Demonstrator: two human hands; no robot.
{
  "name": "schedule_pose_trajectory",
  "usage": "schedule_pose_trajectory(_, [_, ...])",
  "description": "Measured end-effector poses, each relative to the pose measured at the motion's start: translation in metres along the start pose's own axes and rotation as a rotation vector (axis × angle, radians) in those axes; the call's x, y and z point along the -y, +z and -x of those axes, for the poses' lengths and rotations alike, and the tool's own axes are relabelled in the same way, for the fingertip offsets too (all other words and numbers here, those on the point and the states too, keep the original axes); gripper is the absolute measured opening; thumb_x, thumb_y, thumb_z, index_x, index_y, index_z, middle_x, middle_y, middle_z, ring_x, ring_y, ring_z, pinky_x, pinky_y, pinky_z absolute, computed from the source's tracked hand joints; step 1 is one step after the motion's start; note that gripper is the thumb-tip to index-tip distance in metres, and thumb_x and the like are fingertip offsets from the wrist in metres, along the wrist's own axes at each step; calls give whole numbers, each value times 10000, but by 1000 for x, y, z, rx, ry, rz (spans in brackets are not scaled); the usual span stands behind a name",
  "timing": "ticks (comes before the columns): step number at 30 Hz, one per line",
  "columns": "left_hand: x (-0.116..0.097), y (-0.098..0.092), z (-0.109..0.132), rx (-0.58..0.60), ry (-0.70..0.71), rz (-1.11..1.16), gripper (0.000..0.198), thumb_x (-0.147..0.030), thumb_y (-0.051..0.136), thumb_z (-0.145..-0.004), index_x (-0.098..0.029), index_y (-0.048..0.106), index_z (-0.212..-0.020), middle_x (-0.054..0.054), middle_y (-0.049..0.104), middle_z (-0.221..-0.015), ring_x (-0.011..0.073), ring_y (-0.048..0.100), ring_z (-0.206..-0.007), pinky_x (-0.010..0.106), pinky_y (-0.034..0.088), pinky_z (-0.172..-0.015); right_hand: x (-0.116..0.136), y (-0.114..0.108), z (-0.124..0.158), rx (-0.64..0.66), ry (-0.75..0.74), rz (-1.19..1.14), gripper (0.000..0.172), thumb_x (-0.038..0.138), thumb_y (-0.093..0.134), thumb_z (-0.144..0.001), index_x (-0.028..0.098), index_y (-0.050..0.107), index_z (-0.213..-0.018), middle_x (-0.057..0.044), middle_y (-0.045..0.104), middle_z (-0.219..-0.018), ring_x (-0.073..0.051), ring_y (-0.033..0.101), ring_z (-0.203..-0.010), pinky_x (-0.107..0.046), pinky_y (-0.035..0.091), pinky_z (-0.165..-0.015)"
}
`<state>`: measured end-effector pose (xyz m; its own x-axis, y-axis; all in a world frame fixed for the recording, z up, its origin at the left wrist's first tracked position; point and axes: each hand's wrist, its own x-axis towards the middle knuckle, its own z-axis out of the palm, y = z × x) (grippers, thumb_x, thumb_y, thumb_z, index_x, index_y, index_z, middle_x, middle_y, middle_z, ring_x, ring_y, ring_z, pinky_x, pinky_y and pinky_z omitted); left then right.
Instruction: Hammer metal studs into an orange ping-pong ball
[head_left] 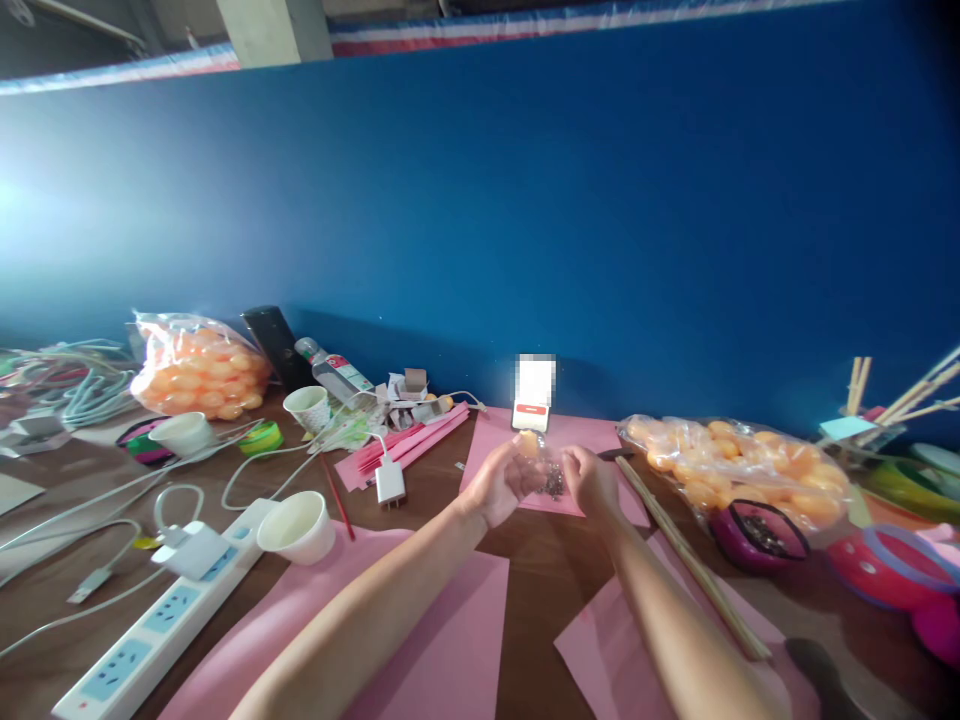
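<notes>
My left hand [499,483] is raised over a pink sheet [480,450], palm turned up, its fingers curled at a clear plastic bag. A small orange-yellow piece [529,443] shows at its fingertips, too small to make out. Small dark, shiny bits [553,482] sit in the clear bag between my hands. On the other side, my right hand [592,482] is closed, thumb and fingers pinching the edge of that bag. Just behind the hands stands a phone [531,415] with a lit screen.
Bagged orange balls [750,465] lie at right beside a purple bowl [761,535] and a wooden stick [690,560]. More orange balls [202,370] fill a bag at left. A power strip [169,610], cables, paper cups [296,527] and a bottle [334,370] crowd the left. A blue partition [480,220] rises behind.
</notes>
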<state>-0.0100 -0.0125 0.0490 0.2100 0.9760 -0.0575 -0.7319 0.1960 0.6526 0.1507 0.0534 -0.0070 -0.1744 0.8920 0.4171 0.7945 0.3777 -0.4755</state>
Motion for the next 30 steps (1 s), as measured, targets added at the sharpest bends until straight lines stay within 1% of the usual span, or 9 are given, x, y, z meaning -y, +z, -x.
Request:
schedule_pose_trajectory(6, [-2, 22, -3, -7, 24, 32, 260, -348, 565, -776, -121, 604, -896, 94, 662, -839, 131, 626, -686, 217, 490, -605, 7, -6, 0, 21, 43, -27, 268, 245, 400, -821, 184, 644, -912, -66, 692, -881, -183, 620, -750, -235, 394, -606])
schedule_pose_trajectory(10, [-5, 37, -7, 54, 60, 85, 238, -328, 553, -784, -124, 601, -895, 69, 648, -779, 132, 617, -673, 226, 492, -599, 6, -6, -1, 19, 43, -17, 251, 250, 416, -814, 190, 642, -904, -60, 690, -857, -181, 614, -739, -235, 380, -591])
schedule_pose_trajectory(13, [-3, 41, -7, 39, 58, 102, 217, -325, 543, -793, -119, 600, -833, 58, 633, -746, 110, 602, -640, 210, 488, -614, 1, -2, -1, 1, 25, -20, 239, 237, 414, -814, 195, 637, -891, -53, 692, -869, -181, 614, -753, -235, 379, -601])
schedule_pose_trajectory(15, [0, 36, -4, 17, 42, 55, 223, -324, 555, -787, -110, 604, -827, 59, 627, -732, 105, 602, -641, 192, 482, -606, -1, 0, 0, -7, 15, -30, 241, 238, 410, -819, 194, 633, -897, -51, 693, -877, -181, 617, -758, -235, 383, -606])
schedule_pose_trajectory(19, [3, 14, 5, -41, 33, -79, 275, -336, 577, -772, -83, 617, -871, 109, 645, -803, 131, 618, -663, 206, 493, -592, 1, -2, 0, 3, 16, -38, 261, 254, 405, -828, 170, 634, -919, -72, 692, -870, -194, 621, -780, -243, 393, -632])
schedule_pose_trajectory(23, [4, -5, 6, -119, 63, -45, 256, -332, 581, -770, -98, 613, -869, 89, 648, -770, 122, 618, -645, 202, 506, -583, 5, -7, 0, 43, 66, -69, 277, 239, 391, -831, 162, 636, -937, -84, 685, -920, -202, 614, -838, -252, 395, -694])
schedule_pose_trajectory(26, [7, -13, 3, -135, 75, -4, 226, -312, 575, -776, -112, 609, -876, 83, 654, -813, 115, 624, -662, 191, 513, -589, 5, -8, -2, 56, 94, -80, 293, 243, 378, -836, 168, 644, -936, -75, 686, -930, -195, 614, -843, -246, 399, -702])
schedule_pose_trajectory(29, [10, -19, 0, -166, 29, 10, 200, -295, 561, -786, -117, 606, -866, 77, 656, -820, 111, 626, -648, 199, 524, -595, 1, -10, -6, 70, 102, -115, 297, 234, 379, -835, 181, 650, -942, -55, 695, -920, -175, 621, -837, -228, 412, -716])
schedule_pose_trajectory(30, [11, -22, 0, -180, 40, 6, 191, -286, 556, -790, -117, 606, -864, 79, 657, -837, 110, 627, -648, 203, 528, -601, 0, -12, -7, 73, 103, -131, 297, 231, 380, -833, 186, 654, -940, -49, 699, -913, -170, 624, -833, -224, 418, -715])
